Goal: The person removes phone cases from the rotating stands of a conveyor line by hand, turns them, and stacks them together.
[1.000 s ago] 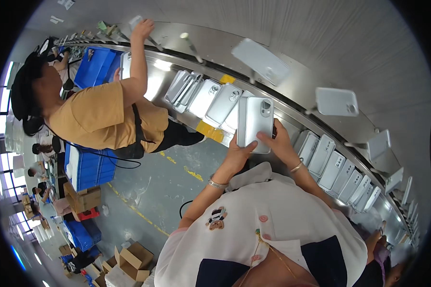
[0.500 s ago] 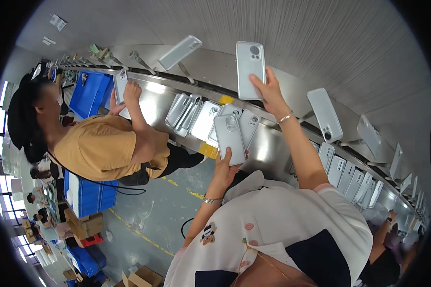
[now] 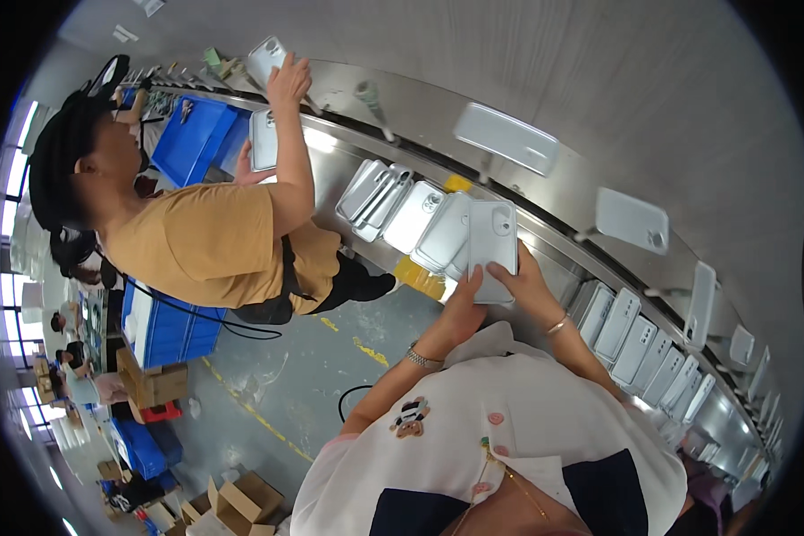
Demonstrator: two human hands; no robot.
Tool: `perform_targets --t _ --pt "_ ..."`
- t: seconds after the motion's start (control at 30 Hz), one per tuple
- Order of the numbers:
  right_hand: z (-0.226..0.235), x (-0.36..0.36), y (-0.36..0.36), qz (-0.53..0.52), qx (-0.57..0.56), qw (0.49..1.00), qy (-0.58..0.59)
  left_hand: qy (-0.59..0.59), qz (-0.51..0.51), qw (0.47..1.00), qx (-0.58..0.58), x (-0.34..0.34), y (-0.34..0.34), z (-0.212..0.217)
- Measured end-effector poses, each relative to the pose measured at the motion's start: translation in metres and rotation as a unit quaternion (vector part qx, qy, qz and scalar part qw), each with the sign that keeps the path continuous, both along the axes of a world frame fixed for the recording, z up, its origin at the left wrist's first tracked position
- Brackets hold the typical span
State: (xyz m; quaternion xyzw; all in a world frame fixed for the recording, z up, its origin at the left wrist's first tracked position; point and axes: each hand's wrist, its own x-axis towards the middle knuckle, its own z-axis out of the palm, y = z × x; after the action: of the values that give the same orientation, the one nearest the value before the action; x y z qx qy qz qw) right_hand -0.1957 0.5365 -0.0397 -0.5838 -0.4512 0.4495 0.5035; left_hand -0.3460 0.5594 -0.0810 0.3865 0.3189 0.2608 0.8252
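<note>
Both hands close around one case (image 3: pixel 489 246), its pale, translucent body held out in front of the wearer's white shirt (image 3: pixel 536 397). The left hand (image 3: pixel 461 310) grips the near left corner, while the right hand (image 3: pixel 527 284) takes the right edge, its thumb laid over the upper face toward that same end; whether a second case sits underneath cannot be told. The held case points its long axis away from the body, nearly straight ahead of the hands, with the camera cutout (image 3: pixel 506 217) at the far end. Beyond the hands, almost directly ahead, a mounted case (image 3: pixel 506 138) sits on a post, its long axis set crosswise to the held one and slanting nearer toward the right; the right hand, reaching a little farther forward, is the nearer of the two. Another mounted case (image 3: pixel 632 220) stands off to the right, again on the right hand's side. Just beyond the left hand and to its left, a group of cases (image 3: pixel 413 219) lies on the metal surface (image 3: pixel 330 168), partly hidden by the held one. To the right of the right hand, a row of cases (image 3: pixel 636 350) stretches away, packed close together. Farther left of the hands, a co-worker (image 3: pixel 196 232) in a tan shirt raises one arm beside a blue bin (image 3: pixel 192 138).
</note>
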Motion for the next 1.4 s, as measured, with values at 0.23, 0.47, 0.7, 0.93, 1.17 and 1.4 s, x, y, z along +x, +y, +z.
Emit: perform_targets --t 0.23,0.47,0.7,0.93,1.17,1.4 --pt "0.013 0.001 0.085 -0.029 -0.009 0.994 0.109 -0.098 0.096 0.971 -0.195 -0.053 0.023 0.008" --pt "0.041 0.036 0.182 -0.132 0.073 0.962 0.228 0.327 -0.210 0.906 0.165 -0.203 -0.003 -0.005" --pt "0.001 0.059 0.105 -0.228 -0.036 0.958 0.173 0.298 -0.432 0.842 -0.126 -0.298 -0.091 -0.009" --pt "-0.116 0.010 0.001 -0.174 -0.141 0.973 0.050 0.261 -0.316 0.906 -0.108 -0.242 -0.095 0.065" --pt "-0.145 0.003 0.043 -0.149 -0.179 0.940 -0.251 0.264 -0.336 0.902 -0.063 -0.241 -0.106 0.076" --pt "-0.140 0.004 0.029 -0.163 -0.100 0.930 -0.313 0.269 -0.326 0.883 -0.204 -0.297 -0.076 0.046"
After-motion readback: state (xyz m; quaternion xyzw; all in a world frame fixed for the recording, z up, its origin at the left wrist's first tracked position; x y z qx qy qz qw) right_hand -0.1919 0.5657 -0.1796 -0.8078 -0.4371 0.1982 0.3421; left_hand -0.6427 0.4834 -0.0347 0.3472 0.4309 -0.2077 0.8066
